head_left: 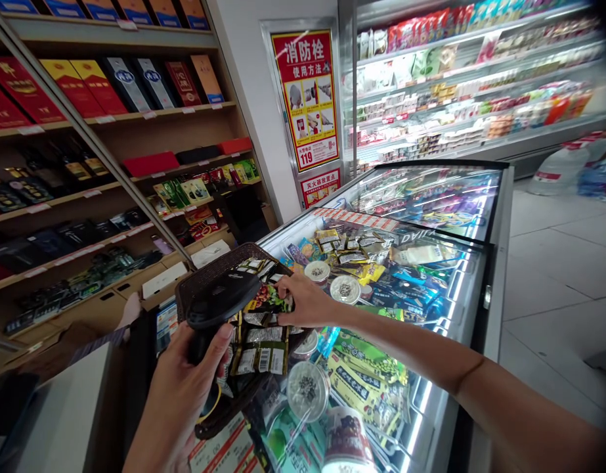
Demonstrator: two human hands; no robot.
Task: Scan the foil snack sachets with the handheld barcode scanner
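My left hand point(182, 374) is wrapped round the handle of a black barcode scanner point(224, 299), its head pointing right over a dark brown woven basket point(209, 266). Small dark-and-gold snack packets point(260, 348) fill the basket, some with barcodes facing up. At the basket's right side, my right hand point(307, 302) has its fingers closed on a snack packet point(267, 299) with a colourful food picture. The scanner hides part of the basket and its contents. Under and beside the basket is a glass-topped chest freezer point(425, 387).
White-lided tubs point(307, 391) and bagged ices point(364, 381) lie in the freezer, with more small packets point(352, 246) farther back. Shelves of boxed goods point(90, 85) stand at left, a lit chiller point(460, 92) at back right. Water jugs point(561, 167) sit on the floor.
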